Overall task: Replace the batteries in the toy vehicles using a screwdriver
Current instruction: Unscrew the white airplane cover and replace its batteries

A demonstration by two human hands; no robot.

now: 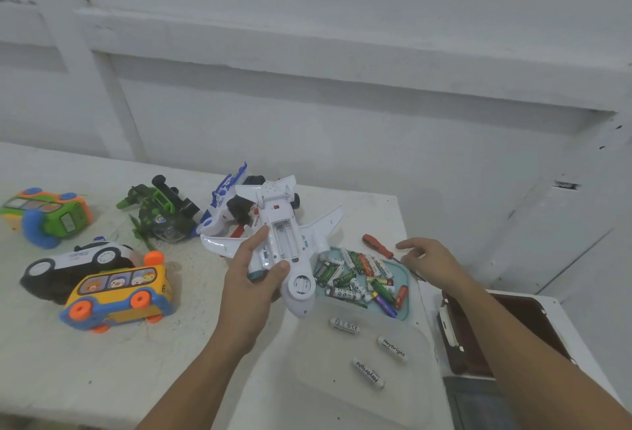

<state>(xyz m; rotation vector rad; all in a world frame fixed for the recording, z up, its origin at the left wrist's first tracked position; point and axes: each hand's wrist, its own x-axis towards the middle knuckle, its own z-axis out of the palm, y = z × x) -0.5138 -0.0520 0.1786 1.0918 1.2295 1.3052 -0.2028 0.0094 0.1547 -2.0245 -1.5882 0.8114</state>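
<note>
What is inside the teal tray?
The tray holds a heap of batteries, green, white and red. Any lying beneath the heap are hidden.

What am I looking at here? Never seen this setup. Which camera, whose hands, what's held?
No machine here: a person works with bare hands, filmed by one wide-angle camera worn on their head, looking forward and down. So the arms entering from below are the wearer's own. The left hand grips a white toy plane, belly up, its battery bay open and seemingly empty. The right hand, fingers relaxed, hovers over the shaft of a red screwdriver; whether it touches is unclear. On the table: a teal tray of mixed batteries, three loose white batteries nearer the person, and more toys at left, including a yellow bus.
</note>
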